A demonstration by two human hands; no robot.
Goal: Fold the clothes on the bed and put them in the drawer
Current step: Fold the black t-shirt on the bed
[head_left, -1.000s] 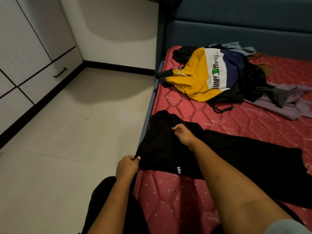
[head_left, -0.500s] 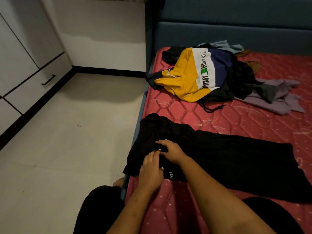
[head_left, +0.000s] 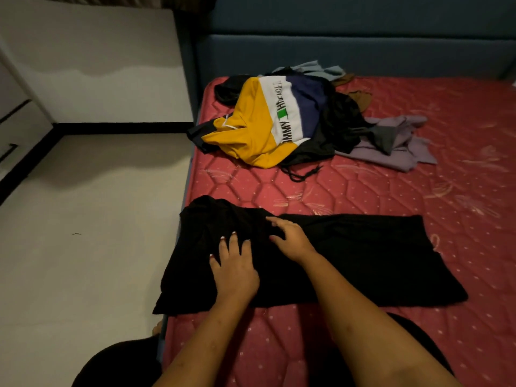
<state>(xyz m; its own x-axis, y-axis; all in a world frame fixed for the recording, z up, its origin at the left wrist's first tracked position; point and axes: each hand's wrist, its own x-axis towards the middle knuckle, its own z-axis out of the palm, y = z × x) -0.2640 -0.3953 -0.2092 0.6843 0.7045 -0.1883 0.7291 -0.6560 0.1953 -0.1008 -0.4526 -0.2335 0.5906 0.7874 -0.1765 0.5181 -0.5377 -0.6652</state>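
Observation:
A black garment (head_left: 363,261) lies spread flat across the near edge of the red quilted mattress (head_left: 418,191), its left end hanging slightly over the bed's side. My left hand (head_left: 234,269) rests flat on the garment's left part with fingers spread. My right hand (head_left: 290,238) lies just to the right of it, fingers extended and touching the cloth. Farther back on the bed sits a heap of unfolded clothes, topped by a yellow, white and navy top (head_left: 268,121), with black pieces and a lilac garment (head_left: 391,146) beside it.
A blue padded headboard (head_left: 349,51) runs behind the bed. Pale floor (head_left: 83,233) lies to the left, with white cabinets and a drawer with a black handle (head_left: 8,152) at the far left. My dark-clad knee (head_left: 120,364) is at the bottom.
My left hand let go of the garment's left edge and came onto the cloth beside my right hand. Both hands now lie flat with spread fingers. The view shifted left and closer.

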